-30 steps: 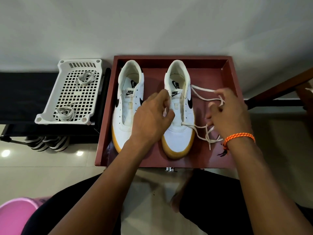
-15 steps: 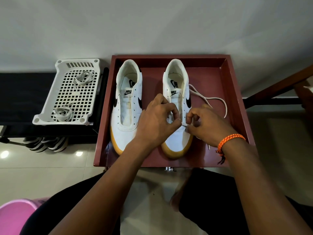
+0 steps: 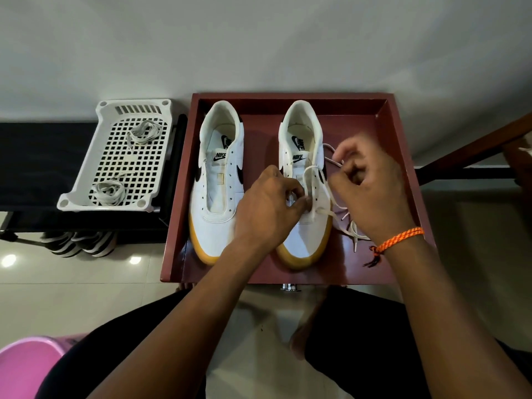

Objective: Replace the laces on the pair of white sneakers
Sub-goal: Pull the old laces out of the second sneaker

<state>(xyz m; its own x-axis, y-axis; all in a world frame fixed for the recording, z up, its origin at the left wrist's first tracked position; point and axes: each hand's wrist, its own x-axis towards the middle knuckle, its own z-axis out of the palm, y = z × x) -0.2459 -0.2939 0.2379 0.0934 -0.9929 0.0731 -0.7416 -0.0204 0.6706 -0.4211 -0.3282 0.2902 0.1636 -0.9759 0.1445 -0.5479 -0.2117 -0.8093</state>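
Note:
Two white sneakers with gum soles stand toes toward me in a dark red tray [image 3: 403, 197]. The left sneaker [image 3: 217, 194] has bare eyelets and no lace. The right sneaker [image 3: 302, 139] carries a white lace [image 3: 347, 228] threaded near its toe, with loose ends lying to its right. My left hand [image 3: 267, 214] pinches the lace over the eyelets at the shoe's middle. Beside the shoe's right edge, my right hand [image 3: 371, 188], blurred and wearing an orange cord bracelet, grips a strand of the same lace.
A white perforated basket [image 3: 95, 168] sits on a black bench [image 3: 37, 156] left of the tray, holding two coiled white laces [image 3: 109, 191]. Striped shoes [image 3: 80, 243] lie under the bench. A pink tub [image 3: 26, 367] is at the bottom left. Behind the tray is a wall.
My right hand has lifted away from the eyelets, up and to the right, drawing a lace strand across the right sneaker. My left hand has stayed pinching at the eyelets.

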